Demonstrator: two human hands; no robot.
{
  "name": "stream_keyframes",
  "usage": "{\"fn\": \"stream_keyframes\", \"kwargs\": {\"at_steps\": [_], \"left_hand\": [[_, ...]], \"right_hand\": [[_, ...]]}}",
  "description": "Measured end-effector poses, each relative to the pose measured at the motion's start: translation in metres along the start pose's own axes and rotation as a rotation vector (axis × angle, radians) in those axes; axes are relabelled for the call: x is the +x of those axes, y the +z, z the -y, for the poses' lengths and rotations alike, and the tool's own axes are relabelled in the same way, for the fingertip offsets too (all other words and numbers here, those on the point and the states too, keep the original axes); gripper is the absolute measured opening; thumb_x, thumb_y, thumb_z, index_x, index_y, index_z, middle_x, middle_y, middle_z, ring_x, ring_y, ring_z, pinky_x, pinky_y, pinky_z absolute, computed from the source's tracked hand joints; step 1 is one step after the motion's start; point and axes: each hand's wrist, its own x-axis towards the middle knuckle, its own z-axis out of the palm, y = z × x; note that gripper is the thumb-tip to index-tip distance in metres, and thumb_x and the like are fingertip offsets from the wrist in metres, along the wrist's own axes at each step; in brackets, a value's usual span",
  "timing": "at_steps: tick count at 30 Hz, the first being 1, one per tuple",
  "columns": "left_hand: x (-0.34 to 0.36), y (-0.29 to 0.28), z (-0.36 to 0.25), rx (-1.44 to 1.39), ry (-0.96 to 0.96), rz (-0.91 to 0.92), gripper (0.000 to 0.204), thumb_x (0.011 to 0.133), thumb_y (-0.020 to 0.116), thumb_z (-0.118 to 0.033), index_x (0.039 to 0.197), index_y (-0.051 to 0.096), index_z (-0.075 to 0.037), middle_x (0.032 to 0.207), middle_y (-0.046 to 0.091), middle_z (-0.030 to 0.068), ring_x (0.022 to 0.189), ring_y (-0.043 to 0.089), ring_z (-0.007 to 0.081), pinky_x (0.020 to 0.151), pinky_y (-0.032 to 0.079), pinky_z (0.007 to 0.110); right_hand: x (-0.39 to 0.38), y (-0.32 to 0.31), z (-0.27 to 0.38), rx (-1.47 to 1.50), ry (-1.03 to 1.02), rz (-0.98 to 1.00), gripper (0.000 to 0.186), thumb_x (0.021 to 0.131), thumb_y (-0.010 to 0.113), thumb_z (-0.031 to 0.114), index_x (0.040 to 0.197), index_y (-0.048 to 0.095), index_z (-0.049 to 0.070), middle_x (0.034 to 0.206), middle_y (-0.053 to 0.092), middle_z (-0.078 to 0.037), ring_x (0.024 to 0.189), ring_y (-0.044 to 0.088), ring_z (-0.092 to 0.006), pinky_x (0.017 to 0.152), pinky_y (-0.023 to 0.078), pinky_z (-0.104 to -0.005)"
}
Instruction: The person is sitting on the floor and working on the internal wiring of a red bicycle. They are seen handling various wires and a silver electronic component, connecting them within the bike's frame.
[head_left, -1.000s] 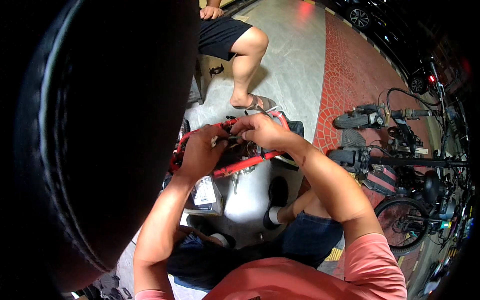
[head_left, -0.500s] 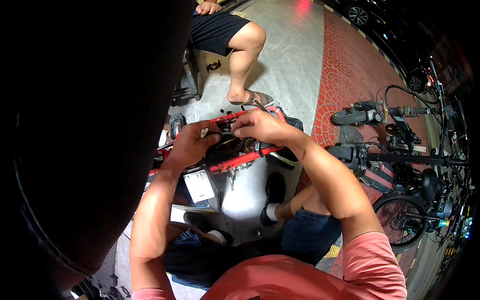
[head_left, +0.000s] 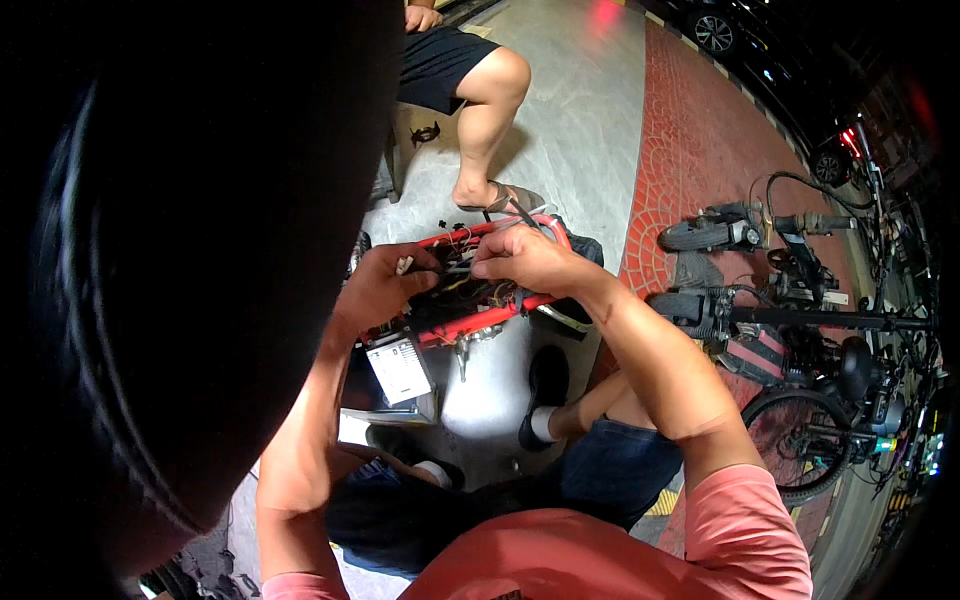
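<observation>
Between my knees lies the red frame (head_left: 465, 326) of what looks like an electric scooter, opened up, with a tangle of thin wires (head_left: 482, 292) inside. My left hand (head_left: 380, 288) is over its left part, thumb and fingers pinched together. A small white connector (head_left: 404, 265) shows at those fingers. Over the right part, my right hand (head_left: 528, 260) pinches a thin light wire (head_left: 460, 267), which runs toward my left fingertips. Whether the left fingers grip its other end is hard to make out.
A white-labelled box (head_left: 398, 370) stands close below the frame. Beyond it, a seated person's leg (head_left: 484, 120) and sandalled foot are near the far side. Parked scooters (head_left: 705, 232) and a bicycle (head_left: 800, 445) line the right. A large dark shape (head_left: 200, 250) blocks the left.
My fingertips have drawn slightly apart, and more of the light wire shows between them. The dark shape on the left now covers more of the view.
</observation>
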Motion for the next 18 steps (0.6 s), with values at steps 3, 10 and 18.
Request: {"fn": "stream_keyframes", "kwargs": {"at_steps": [3,10,18], "left_hand": [[0.000,0.000,0.003,-0.014,-0.067,-0.018,0.018,0.099,0.070,-0.013,0.112,0.076,-0.002,0.084,0.070,0.0014,0.062,0.061,0.0087,0.052,0.049,0.028],[-0.001,0.008,0.021,0.015,0.021,-0.115,0.017,0.098,0.064,-0.009,0.108,0.076,-0.001,0.086,0.072,0.0019,0.071,0.061,0.0075,0.058,0.050,0.027],[-0.008,0.005,0.007,-0.067,0.121,-0.049,0.013,0.095,0.066,-0.002,0.105,0.074,0.001,0.095,0.074,0.0052,0.088,0.065,0.0108,0.078,0.054,0.030]], "right_hand": [[0.001,0.002,0.009,-0.119,-0.015,-0.030,0.021,0.095,0.075,0.020,0.103,0.077,0.001,0.088,0.073,-0.004,0.086,0.067,-0.0111,0.079,0.053,-0.0305],[-0.006,0.024,0.029,-0.354,-0.125,-0.132,0.024,0.094,0.076,0.027,0.107,0.079,0.007,0.098,0.077,-0.013,0.092,0.074,-0.0291,0.084,0.056,-0.0415],[0.002,0.043,0.023,-0.481,-0.233,-0.223,0.020,0.086,0.078,0.024,0.094,0.077,0.005,0.095,0.075,-0.015,0.097,0.070,-0.0368,0.086,0.053,-0.0482]]}}
